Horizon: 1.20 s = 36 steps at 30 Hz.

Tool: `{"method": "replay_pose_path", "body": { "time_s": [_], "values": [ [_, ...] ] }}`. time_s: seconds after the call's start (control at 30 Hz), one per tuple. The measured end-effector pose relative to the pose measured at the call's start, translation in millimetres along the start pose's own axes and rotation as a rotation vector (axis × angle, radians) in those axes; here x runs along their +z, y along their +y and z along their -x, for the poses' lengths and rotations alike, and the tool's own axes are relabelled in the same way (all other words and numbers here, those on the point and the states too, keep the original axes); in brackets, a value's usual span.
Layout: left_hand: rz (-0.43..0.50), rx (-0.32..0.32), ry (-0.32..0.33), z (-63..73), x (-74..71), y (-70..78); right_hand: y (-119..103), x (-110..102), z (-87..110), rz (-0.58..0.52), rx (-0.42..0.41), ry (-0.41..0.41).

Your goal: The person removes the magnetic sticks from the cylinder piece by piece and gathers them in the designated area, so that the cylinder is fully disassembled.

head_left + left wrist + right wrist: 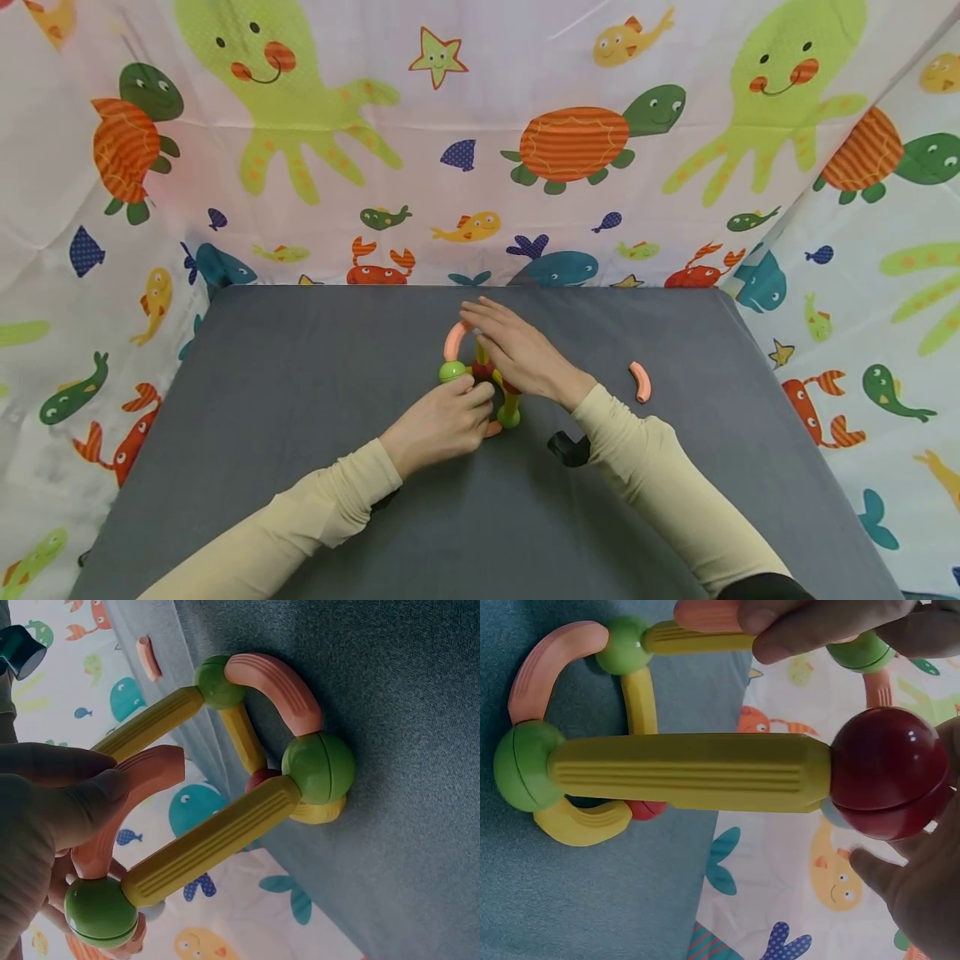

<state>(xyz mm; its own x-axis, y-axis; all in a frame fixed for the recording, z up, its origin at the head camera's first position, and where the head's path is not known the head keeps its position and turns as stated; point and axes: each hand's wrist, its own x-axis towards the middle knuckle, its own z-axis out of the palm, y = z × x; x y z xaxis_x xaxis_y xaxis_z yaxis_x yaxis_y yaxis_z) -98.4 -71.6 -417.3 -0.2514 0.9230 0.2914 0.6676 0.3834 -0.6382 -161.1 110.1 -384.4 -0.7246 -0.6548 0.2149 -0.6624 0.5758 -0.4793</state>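
A small frame of magnetic sticks and balls stands on the grey table in the head view. My left hand pinches a curved pink stick between thumb and fingers. One end of that stick meets an upper green ball; its other end is free. Straight yellow sticks rise from the lower green balls. On top of one sits a red ball. My right hand, fingers extended, is at the frame's upper far side, close around the red ball, with its thumb apart.
A loose curved pink stick lies on the table to the right of the frame. Beneath my right wrist shows a black camera mount. A curtain printed with sea animals hangs behind the table and along its sides.
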Motion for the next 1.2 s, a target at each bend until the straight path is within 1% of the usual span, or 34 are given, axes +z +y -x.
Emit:
{"method": "replay_pose_path", "body": {
  "time_s": [0.13, 0.3, 0.53, 0.6, 0.67, 0.7, 0.73, 0.77, 0.8, 0.87, 0.9, 0.97, 1.0, 1.03, 1.1, 1.13, 1.17, 1.2],
  "values": [
    [0.019, -0.007, 0.001, -0.1, 0.4, 0.0, 1, 3, 1.0, 0.003, 0.032, 0.009],
    [0.012, -0.001, -0.004, -0.2, 0.1, -0.1, 2, 4, 3.6, 0.017, 0.017, 0.066],
    [-0.007, -0.003, -0.059, 0.1, -0.7, 0.9, 2, 4, 5.1, 0.004, 0.015, 0.079],
    [-0.006, 0.0, -0.065, 0.4, -0.5, 1.2, 3, 4, 5.8, 0.005, 0.018, 0.082],
    [0.001, 0.005, -0.048, 0.6, -1.1, 0.4, 3, 5, 6.6, 0.006, 0.019, 0.087],
    [0.007, 0.004, -0.029, 0.6, -1.8, -0.6, 3, 5, 7.0, 0.006, 0.018, 0.09],
    [0.014, -0.006, 0.001, 0.4, -3.0, -2.3, 4, 5, 7.6, 0.007, 0.019, 0.094],
    [0.024, -0.027, 0.049, 0.1, -3.7, -4.5, 4, 5, 8.2, 0.007, 0.019, 0.098],
    [0.051, -0.062, 0.101, 0.0, -5.1, -7.8, 4, 6, 8.8, 0.007, 0.018, 0.102],
    [0.174, -0.195, 0.187, 0.9, -9.4, -17.0, 4, 6, 9.5, 0.007, 0.021, 0.102],
    [0.264, -0.284, 0.224, 1.7, -11.6, -22.8, 4, 6, 9.7, 0.007, 0.021, 0.101],
    [0.489, -0.496, 0.27, 3.6, -15.8, -34.7, 4, 6, 10.4, 0.007, 0.024, 0.099],
    [0.611, -0.608, 0.265, 4.7, -18.2, -40.5, 4, 5, 10.8, 0.007, 0.027, 0.099],
    [0.719, -0.719, 0.246, 6.2, -19.5, -46.1, 3, 5, 10.4, 0.008, 0.029, 0.097],
    [0.903, -0.899, 0.168, 8.6, -19.9, -54.6, 3, 4, 10.1, 0.005, 0.032, 0.097],
    [0.982, -0.97, 0.114, 9.9, -18.9, -57.3, 2, 4, 10.1, 0.003, 0.037, 0.095],
    [1.052, -1.024, 0.058, 11.1, -17.1, -59.1, 2, 4, 10.1, 0.001, 0.041, 0.093],
    [1.111, -1.058, 0.005, 12.3, -15.2, -60.2, 1, 4, 10.0, -0.005, 0.045, 0.09]
  ]
}}
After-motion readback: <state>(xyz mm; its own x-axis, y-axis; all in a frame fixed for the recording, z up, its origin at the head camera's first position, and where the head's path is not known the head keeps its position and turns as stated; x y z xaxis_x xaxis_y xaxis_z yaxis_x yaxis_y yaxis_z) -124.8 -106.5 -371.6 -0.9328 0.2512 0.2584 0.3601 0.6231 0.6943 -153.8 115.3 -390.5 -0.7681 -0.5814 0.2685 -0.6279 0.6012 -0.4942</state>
